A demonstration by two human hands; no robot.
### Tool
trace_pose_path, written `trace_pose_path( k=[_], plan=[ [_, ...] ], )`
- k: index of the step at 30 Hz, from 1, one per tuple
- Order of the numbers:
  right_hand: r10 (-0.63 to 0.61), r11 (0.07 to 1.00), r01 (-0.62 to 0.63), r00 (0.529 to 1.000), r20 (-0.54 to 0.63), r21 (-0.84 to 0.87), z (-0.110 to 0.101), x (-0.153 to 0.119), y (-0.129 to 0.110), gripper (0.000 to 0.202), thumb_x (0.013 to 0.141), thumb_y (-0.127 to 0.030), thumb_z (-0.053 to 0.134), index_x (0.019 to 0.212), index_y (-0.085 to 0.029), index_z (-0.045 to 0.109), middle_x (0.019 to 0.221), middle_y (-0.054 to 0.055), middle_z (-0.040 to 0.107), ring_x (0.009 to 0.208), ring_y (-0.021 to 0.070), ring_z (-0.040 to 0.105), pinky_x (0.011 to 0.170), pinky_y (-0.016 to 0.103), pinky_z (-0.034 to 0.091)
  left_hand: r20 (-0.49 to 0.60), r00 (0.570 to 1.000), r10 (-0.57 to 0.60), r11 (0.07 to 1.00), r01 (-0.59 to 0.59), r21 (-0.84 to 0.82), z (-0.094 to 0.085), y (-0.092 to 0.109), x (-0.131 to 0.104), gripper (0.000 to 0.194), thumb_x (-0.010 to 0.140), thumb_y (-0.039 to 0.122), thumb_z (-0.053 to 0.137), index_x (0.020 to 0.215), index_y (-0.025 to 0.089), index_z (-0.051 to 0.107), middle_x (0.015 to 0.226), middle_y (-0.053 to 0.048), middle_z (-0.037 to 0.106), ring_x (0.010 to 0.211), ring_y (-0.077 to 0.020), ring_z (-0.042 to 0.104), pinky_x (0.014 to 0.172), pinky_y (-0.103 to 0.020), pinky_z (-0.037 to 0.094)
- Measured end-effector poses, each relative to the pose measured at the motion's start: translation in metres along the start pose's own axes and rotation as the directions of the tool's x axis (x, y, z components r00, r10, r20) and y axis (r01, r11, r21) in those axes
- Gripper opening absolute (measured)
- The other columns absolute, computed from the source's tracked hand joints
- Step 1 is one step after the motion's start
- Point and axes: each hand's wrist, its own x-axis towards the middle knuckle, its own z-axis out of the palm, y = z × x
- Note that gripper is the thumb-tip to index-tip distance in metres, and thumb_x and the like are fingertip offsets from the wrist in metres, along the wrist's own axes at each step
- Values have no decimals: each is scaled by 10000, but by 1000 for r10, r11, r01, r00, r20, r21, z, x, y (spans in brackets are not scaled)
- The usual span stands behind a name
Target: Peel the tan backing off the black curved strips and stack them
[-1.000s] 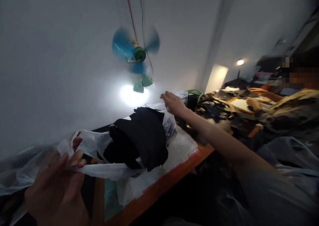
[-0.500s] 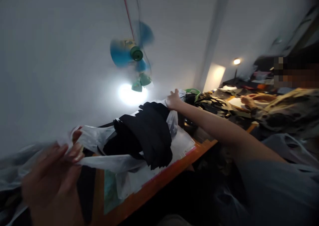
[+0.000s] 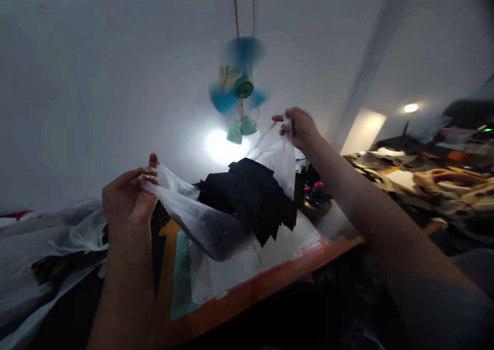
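Note:
A translucent white plastic bag (image 3: pixel 210 229) is stretched between my two hands above the table. My left hand (image 3: pixel 131 193) is closed on the bag's left edge. At the upper right, my right hand (image 3: pixel 299 127) grips the opposite edge, holding it higher. Black fabric pieces (image 3: pixel 250 193) with jagged edges lie stacked in the bag's mouth, partly hanging over its near side. Beneath the bag, a pale sheet (image 3: pixel 247 267) covers part of the orange-edged table (image 3: pixel 231 303).
A blue-bladed fan (image 3: pixel 243 87) hangs beside a bright lamp. Crumpled plastic (image 3: pixel 77 231) lies at left. A dark round object (image 3: pixel 317 200) sits right of the bag. Farther right, another person's hand (image 3: pixel 430 180) rests near scattered cut pieces.
Both hands have lifted the bag's edges higher and spread them. The black pieces sit more to the right in view, and the camera view has shifted.

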Motion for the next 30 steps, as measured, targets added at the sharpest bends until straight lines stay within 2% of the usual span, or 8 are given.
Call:
trace_pose_path(
  k=[4,7,9,12,20,25,28,30],
  plan=[
    [-9,1000,9,998,-56,0,-3,8,6,332,853,-350,657,815,-250,343,776,-7,656,435,59,233,390,179,217,100,993,-59,878,4,478,-12,-19,4,520,816,58,572,1323,120,475,1021,-134,743,577,-135,662,543,-264,620],
    [-67,997,68,996,-51,19,0,12,14,437,845,-449,699,822,-260,305,832,-9,675,434,57,243,378,178,194,297,908,-296,637,-45,770,-20,-65,-16,991,795,268,813,1580,304,209,1267,-169,695,571,-133,648,442,-241,542],
    [-109,993,112,991,-75,36,6,15,20,467,854,-504,691,834,-264,291,855,-17,670,439,58,282,381,177,203,366,860,-355,530,-137,837,-23,-104,-32,1289,722,317,906,1625,392,-11,1560,-187,479,962,-219,721,656,-302,640],
    [-148,988,151,984,-97,24,19,19,27,466,870,-526,679,844,-267,293,845,-31,639,453,61,316,394,184,205,482,792,-376,446,-301,843,-24,-160,-43,1561,636,401,963,1583,354,-278,1697,-189,234,1425,-343,493,1089,-515,547],
    [-213,944,224,974,73,-241,21,-3,3,176,1001,-389,517,941,-257,418,833,-30,612,492,77,306,473,213,248,576,812,-97,-261,-579,772,-24,-223,-7,1297,685,637,868,1603,43,170,1615,-307,341,1534,-470,282,1257,-594,257],
    [58,621,427,811,582,-657,-24,-53,4,504,830,-512,779,1195,-213,599,752,-13,633,642,152,541,652,266,398,535,841,-76,-523,-491,697,-21,-224,7,972,853,638,711,1453,-56,391,1421,-373,536,1374,-470,506,1132,-570,395],
    [370,375,582,620,692,-722,-44,-104,48,805,692,-631,850,1339,-209,623,754,27,684,715,249,646,727,336,462,497,866,-56,-575,-435,693,-20,-224,12,1003,854,607,723,1468,-92,347,1397,-399,537,1349,-468,525,1089,-539,433],
    [315,220,694,615,723,-686,-50,-142,90,1088,595,-633,904,1506,-186,509,1004,146,736,943,353,689,846,430,498,487,871,-56,-578,-426,696,-19,-224,15,1007,863,558,729,1506,-83,294,1425,-390,519,1373,-458,506,1090,-524,437]
  ],
)
